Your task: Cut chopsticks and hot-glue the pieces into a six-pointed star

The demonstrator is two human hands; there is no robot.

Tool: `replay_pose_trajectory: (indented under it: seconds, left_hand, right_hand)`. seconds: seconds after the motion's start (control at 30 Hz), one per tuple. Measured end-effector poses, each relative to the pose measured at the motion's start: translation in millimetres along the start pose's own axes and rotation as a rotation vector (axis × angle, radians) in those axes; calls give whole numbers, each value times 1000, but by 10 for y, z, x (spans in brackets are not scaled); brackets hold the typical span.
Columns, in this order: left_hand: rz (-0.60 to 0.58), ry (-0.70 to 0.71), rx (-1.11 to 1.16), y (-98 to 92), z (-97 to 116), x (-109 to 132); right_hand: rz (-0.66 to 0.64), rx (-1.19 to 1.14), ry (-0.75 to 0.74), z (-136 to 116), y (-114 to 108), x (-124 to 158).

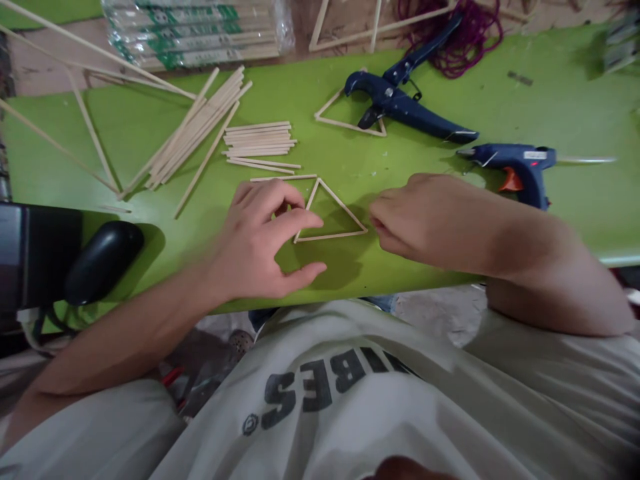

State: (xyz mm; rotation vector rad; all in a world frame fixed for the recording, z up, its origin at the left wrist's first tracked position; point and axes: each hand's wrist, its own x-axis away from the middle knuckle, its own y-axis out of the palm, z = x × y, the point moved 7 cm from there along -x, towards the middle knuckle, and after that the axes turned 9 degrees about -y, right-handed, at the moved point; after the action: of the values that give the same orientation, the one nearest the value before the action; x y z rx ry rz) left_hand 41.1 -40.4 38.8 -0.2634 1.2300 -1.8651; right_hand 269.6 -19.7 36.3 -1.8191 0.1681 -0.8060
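A small triangle of thin wooden sticks (333, 236) lies flat on the green table, between my two hands. Over its left corner hovers my left hand (260, 237), thumb and fingers apart, with nothing visible in them. My right hand (415, 217) is closed just beyond the triangle's right corner; its curled fingers hide whatever they may hold. One loose short stick (285, 178) rests behind my left fingers, partly covered by them. A row of short cut sticks (260, 141) lies farther back, beside a bundle of longer sticks (197, 133).
A blue glue gun (535, 163) with an orange trigger lies at the right. Blue cutters (400, 103) rest over another stick triangle (345, 125). Purple string (465, 47) and packaged chopsticks (200, 33) sit at the back. A black mouse (105, 261) is at the left, near larger stick frames (93, 127).
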Motion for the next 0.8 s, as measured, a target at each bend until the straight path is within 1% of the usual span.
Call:
replay_pose_trajectory:
  seconds: [0.07, 0.13, 0.2, 0.27, 0.4, 0.53, 0.63, 0.7, 0.8]
  left_hand:
    - [15, -26, -36, 72, 15, -8]
    - [-16, -87, -79, 182, -16, -34]
    - [-37, -120, -93, 264, -40, -62]
    - [-48, -115, -75, 305, -44, -87]
    - [-59, -123, -33, 306, -58, -116]
    - [-98, -143, 2, 312, -80, -131]
    - [-100, -141, 10, 311, -90, -136]
    - [-100, -142, 13, 311, -95, -137]
    - [-105, -147, 20, 312, -101, -137]
  right_hand:
    - [46, 2, -39, 1, 41, 18]
    - [71, 11, -51, 20, 90, 37]
    - [70, 14, -48, 42, 126, 49]
    - [63, 4, -39, 67, 138, 58]
    - [77, -57, 30, 160, 133, 93]
    - [123, -47, 82, 257, 164, 151]
    - [150, -114, 141, 334, 176, 186]
    - [127, -142, 188, 381, 164, 196]
    - [68, -110, 218, 431, 107, 204]
